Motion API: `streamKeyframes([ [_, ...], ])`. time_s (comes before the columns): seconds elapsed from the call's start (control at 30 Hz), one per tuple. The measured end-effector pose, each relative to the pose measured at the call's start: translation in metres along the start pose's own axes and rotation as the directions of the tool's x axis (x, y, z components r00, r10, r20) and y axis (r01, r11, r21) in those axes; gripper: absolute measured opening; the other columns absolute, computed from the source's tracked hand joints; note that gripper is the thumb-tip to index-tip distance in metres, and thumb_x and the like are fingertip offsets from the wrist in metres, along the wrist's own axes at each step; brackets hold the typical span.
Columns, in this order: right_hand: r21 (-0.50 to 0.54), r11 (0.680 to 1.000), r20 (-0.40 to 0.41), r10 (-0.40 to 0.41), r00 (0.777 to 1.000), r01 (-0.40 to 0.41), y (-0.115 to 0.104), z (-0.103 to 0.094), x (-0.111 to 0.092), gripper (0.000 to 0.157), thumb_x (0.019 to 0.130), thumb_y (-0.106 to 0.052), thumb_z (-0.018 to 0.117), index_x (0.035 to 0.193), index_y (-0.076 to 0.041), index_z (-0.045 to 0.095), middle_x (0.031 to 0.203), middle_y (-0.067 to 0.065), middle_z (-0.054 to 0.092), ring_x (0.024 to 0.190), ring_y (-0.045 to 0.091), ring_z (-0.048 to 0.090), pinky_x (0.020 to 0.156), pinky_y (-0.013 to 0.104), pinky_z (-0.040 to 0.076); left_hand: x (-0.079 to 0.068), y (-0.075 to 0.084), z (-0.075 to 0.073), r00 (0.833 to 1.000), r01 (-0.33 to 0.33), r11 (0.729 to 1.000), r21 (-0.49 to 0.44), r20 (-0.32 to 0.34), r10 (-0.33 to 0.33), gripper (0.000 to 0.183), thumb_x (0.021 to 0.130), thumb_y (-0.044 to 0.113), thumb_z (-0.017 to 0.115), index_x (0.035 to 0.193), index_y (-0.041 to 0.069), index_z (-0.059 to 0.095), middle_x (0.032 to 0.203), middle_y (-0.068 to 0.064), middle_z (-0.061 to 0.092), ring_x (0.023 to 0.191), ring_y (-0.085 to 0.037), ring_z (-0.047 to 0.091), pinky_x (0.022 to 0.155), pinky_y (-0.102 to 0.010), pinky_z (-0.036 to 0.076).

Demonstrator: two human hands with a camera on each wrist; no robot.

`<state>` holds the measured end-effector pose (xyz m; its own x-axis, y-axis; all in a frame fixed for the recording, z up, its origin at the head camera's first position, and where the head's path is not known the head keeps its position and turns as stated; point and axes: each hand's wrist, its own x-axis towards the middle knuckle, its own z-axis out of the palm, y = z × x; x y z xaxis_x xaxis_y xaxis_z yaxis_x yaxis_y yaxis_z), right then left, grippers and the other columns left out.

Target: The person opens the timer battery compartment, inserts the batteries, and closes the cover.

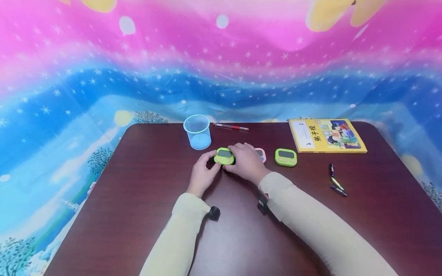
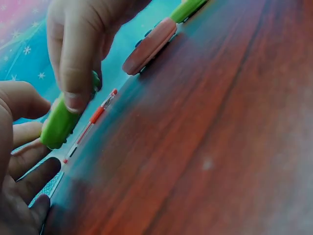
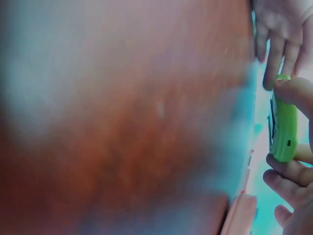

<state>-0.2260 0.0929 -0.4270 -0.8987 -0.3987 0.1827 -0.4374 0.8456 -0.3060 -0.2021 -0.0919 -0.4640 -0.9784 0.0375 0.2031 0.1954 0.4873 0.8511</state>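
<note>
Both hands are at one lime-green digital timer (image 1: 225, 153) with a grey screen and small buttons. My right hand (image 1: 248, 161) pinches its right side between thumb and fingers, and the right wrist view shows the timer's edge (image 3: 287, 127) in that grip. On the other side, my left hand (image 1: 203, 173) has its thumb and fingers spread around the timer's left end; its fingers (image 2: 36, 171) look loose in the left wrist view. A pink timer (image 1: 262, 155) is partly hidden behind my right hand. Farther right lies another green timer (image 1: 286, 157).
A blue mesh cup (image 1: 197, 132) stands behind my left hand, with a red pen (image 1: 230, 127) beside it. At the back right lies a yellow book (image 1: 328, 136). Several small dark and green batteries (image 1: 337, 183) lie in front of it on the brown table (image 1: 138, 199).
</note>
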Motion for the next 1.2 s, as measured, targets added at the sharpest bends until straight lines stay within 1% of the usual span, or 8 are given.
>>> streamKeyframes([
  [0.17, 0.096, 0.995, -0.079, 0.04, 0.996, -0.032, -0.007, -0.005, -0.013, 0.068, 0.082, -0.045, 0.079, 0.135, -0.005, 0.061, 0.121, 0.01, 0.063, 0.109, 0.027, 0.061, 0.097, 0.049, 0.046, -0.004, 0.004, -0.002, 1.0, -0.018, 0.997, -0.07, 0.009, 0.019, 0.041, 0.094, 0.019, 0.067, 0.134, 0.013, 0.064, 0.136, 0.0, 0.063, 0.132, -0.015, 0.052, 0.114, -0.038, 0.037],
  [0.4, 0.302, 0.951, -0.154, 0.123, 0.98, -0.072, -0.008, -0.011, -0.037, 0.074, 0.081, -0.037, 0.082, 0.142, -0.005, 0.055, 0.128, 0.01, 0.059, 0.114, 0.028, 0.058, 0.096, 0.046, 0.049, -0.014, 0.017, 0.003, 0.995, -0.012, 0.982, -0.187, 0.09, 0.03, 0.035, 0.098, 0.022, 0.065, 0.132, 0.011, 0.066, 0.13, -0.003, 0.067, 0.118, -0.017, 0.063, 0.102, -0.038, 0.05],
  [0.47, 0.347, 0.935, -0.172, 0.144, 0.975, -0.077, -0.008, -0.013, -0.044, 0.076, 0.08, -0.036, 0.084, 0.142, -0.005, 0.054, 0.129, 0.01, 0.059, 0.117, 0.028, 0.055, 0.095, 0.045, 0.05, -0.017, 0.023, 0.004, 0.992, 0.031, 0.962, -0.271, 0.128, 0.004, 0.033, 0.1, 0.022, 0.064, 0.13, 0.008, 0.067, 0.127, -0.007, 0.068, 0.111, -0.018, 0.066, 0.097, -0.038, 0.054],
  [0.57, 0.397, 0.916, -0.211, 0.156, 0.965, -0.061, -0.009, -0.015, -0.056, 0.076, 0.078, -0.032, 0.086, 0.142, -0.005, 0.054, 0.131, 0.01, 0.058, 0.121, 0.027, 0.05, 0.095, 0.045, 0.051, -0.02, 0.031, 0.007, 0.975, 0.134, 0.891, -0.433, 0.217, -0.041, 0.034, 0.101, 0.019, 0.062, 0.13, 0.002, 0.065, 0.126, -0.014, 0.067, 0.109, -0.021, 0.067, 0.096, -0.038, 0.055],
  [0.67, 0.441, 0.897, -0.258, 0.128, 0.958, -0.001, -0.011, -0.019, -0.067, 0.075, 0.076, -0.024, 0.088, 0.141, -0.004, 0.055, 0.132, 0.01, 0.057, 0.123, 0.025, 0.05, 0.097, 0.046, 0.052, -0.024, 0.039, 0.008, 0.941, 0.239, 0.798, -0.553, 0.334, -0.05, 0.038, 0.103, 0.017, 0.059, 0.133, -0.005, 0.06, 0.131, -0.021, 0.062, 0.114, -0.025, 0.066, 0.099, -0.04, 0.053],
  [0.8, 0.449, 0.891, -0.288, 0.078, 0.954, 0.063, -0.01, -0.027, -0.082, 0.076, 0.073, -0.016, 0.09, 0.14, -0.005, 0.055, 0.133, 0.007, 0.057, 0.115, 0.02, 0.059, 0.097, 0.044, 0.053, -0.03, 0.047, 0.01, 0.887, 0.322, 0.718, -0.617, 0.461, -0.001, 0.045, 0.104, 0.021, 0.056, 0.136, -0.011, 0.053, 0.134, -0.024, 0.059, 0.112, -0.024, 0.066, 0.1, -0.041, 0.052],
  [1.0, 0.411, 0.905, -0.296, 0.021, 0.955, 0.108, -0.013, -0.038, -0.102, 0.076, 0.072, -0.019, 0.092, 0.138, -0.008, 0.058, 0.13, 0.003, 0.06, 0.119, 0.018, 0.057, 0.1, 0.042, 0.049, -0.041, 0.056, 0.015, 0.806, 0.409, 0.633, -0.657, 0.585, 0.086, 0.053, 0.104, 0.025, 0.056, 0.137, -0.015, 0.048, 0.117, -0.013, 0.068, 0.101, -0.015, 0.068, 0.097, -0.039, 0.054],
  [1.2, 0.377, 0.915, -0.316, -0.021, 0.948, 0.146, -0.015, -0.044, -0.118, 0.073, 0.071, -0.022, 0.093, 0.136, -0.011, 0.061, 0.131, 0.0, 0.06, 0.118, 0.016, 0.057, 0.098, 0.033, 0.05, -0.05, 0.064, 0.021, 0.738, 0.466, 0.583, -0.665, 0.656, 0.159, 0.05, 0.104, 0.019, 0.055, 0.138, -0.016, 0.046, 0.109, -0.003, 0.07, 0.098, -0.015, 0.069, 0.095, -0.037, 0.056],
])
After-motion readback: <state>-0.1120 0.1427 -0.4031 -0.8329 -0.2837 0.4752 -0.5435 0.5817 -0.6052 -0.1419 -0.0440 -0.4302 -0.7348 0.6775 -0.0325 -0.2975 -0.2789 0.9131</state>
